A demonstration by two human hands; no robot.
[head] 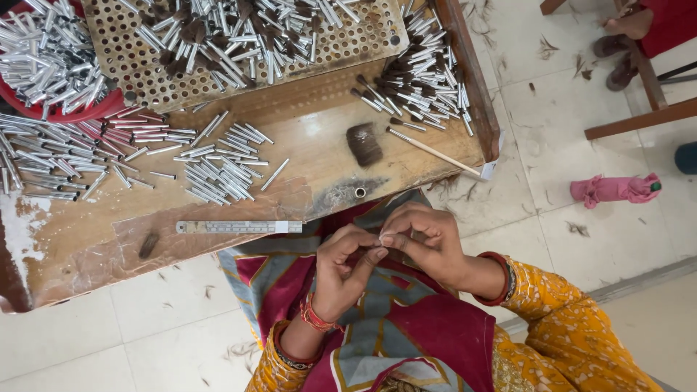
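Seen from above, two bare hands meet over a lap draped in red, grey and gold patterned cloth. The left hand [347,263] and the right hand [421,239] press fingertips together, pinched shut on something tiny and pale; what it is cannot be told. Just beyond them stands a worn wooden table [305,152], its surface scuffed and stained. On it lie loose heaps of thin shiny metal tubes [221,170], a small dark tuft of hair [364,144], a slim wooden stick [435,152] and a flat metal ruler [238,227]. Farther back, a perforated board [145,65] holds more tubes, some tipped with dark bristles. A red bowl [87,112] sits at the far left, filled with tubes
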